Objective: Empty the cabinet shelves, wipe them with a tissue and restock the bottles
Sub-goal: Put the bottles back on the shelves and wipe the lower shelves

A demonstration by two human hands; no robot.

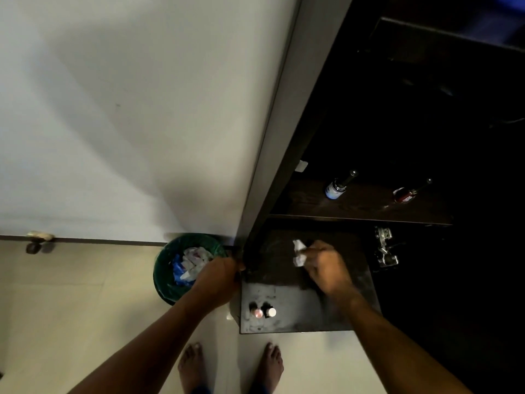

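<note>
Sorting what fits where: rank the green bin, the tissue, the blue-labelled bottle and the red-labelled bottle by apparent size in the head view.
1. green bin.
2. blue-labelled bottle and red-labelled bottle: alike, unranked.
3. tissue: smallest as seen, partly hidden in the right hand.

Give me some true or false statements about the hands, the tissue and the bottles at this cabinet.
1. The right hand holds the tissue on the lower shelf. True.
2. The upper shelf has no bottles. False: a white-labelled bottle and a red one are on it.
3. Two small bottles stand near the lower shelf's front left corner. True.
4. The left hand holds a bottle. False: it grips the cabinet side at its lower end.
5. The bin on the floor is empty. False: it holds litter.
</note>
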